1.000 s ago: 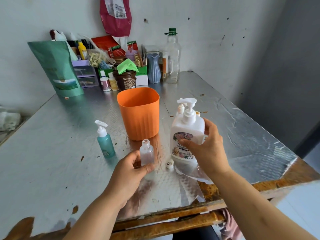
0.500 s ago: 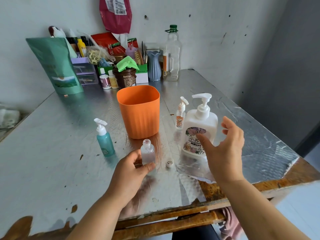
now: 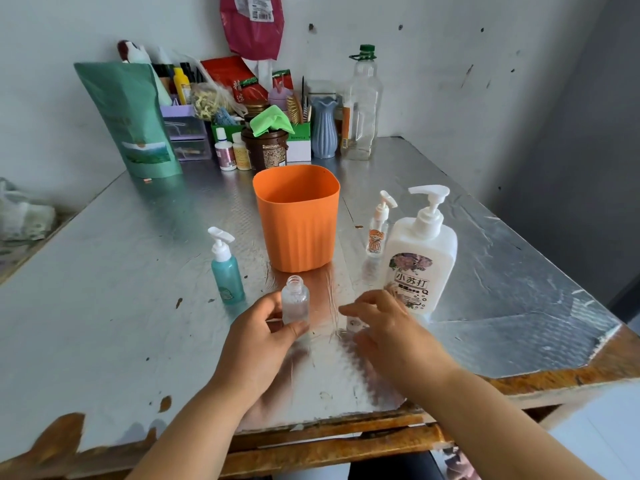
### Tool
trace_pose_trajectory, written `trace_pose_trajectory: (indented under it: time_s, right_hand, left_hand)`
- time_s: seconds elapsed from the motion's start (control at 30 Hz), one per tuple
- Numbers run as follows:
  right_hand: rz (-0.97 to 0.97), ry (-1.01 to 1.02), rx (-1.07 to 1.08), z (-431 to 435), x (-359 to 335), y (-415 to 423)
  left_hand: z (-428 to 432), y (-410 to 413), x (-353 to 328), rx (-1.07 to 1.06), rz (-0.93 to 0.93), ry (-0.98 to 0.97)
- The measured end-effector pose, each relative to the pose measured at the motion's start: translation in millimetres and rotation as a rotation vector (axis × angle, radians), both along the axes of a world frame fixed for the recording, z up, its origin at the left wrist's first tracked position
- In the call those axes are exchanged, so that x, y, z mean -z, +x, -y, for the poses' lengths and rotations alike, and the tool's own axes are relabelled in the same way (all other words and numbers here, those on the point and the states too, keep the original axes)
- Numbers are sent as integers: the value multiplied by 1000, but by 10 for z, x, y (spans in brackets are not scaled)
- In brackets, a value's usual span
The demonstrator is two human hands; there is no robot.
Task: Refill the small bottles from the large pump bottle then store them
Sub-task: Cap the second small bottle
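My left hand [image 3: 256, 337] grips a small clear bottle [image 3: 295, 303] with no cap, upright on the foil-covered table. My right hand [image 3: 391, 330] is lowered just to its right, fingers spread over a small white cap [image 3: 353, 324] that lies on the table; I cannot tell whether they touch it. The large white pump bottle [image 3: 420, 258] stands free behind my right hand. A small clear pump bottle with a cartoon label [image 3: 377, 230] stands left of it. A teal pump bottle [image 3: 227, 275] stands left of my left hand.
An orange ribbed cup [image 3: 298, 230] stands open at the table's middle, behind the clear bottle. Clutter lines the back wall: a green pouch [image 3: 131, 123], a blue vase [image 3: 323, 129], a tall clear bottle [image 3: 362, 105], jars. The table's worn wooden front edge [image 3: 329, 441] is near my arms.
My right hand set the large pump bottle down to the right, let it go, then came down and left over the white cap. My left hand kept the clear bottle still.
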State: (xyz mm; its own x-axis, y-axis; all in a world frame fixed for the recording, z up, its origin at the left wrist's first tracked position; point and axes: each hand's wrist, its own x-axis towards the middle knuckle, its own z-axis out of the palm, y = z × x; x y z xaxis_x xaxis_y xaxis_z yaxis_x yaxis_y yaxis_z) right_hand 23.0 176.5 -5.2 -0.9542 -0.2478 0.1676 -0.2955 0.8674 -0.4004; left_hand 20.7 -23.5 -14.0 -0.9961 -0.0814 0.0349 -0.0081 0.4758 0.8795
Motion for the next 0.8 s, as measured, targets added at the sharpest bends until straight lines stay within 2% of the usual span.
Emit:
trace_pose_trajectory:
  time_s: [0.1,0.17,0.3,0.4,0.5,0.7,0.8]
  right_hand:
    - [77,56,-23,86,-73,-72]
    - [82,-5,9,116,-122,-115]
    - [103,-398,113,207,-328,-185]
    - [206,-597,59,326,-536,-262]
    - [207,-598,-27,484,-662,-347]
    - [206,-732,30,656,-721,-516]
    - [163,-600,-62,670,-730,-493]
  left_hand:
    - [70,-42,-15,-1,5,-21]
    - [96,-62,-3,-6,6,-3]
    - [146,-91,51,-12,-19,17]
    - [161,-99,71,20,-37,8]
    - [184,-94,89,39,-45,8]
    - [201,-101,117,40,-34,-19]
    - [199,-103,115,43,-30,-31]
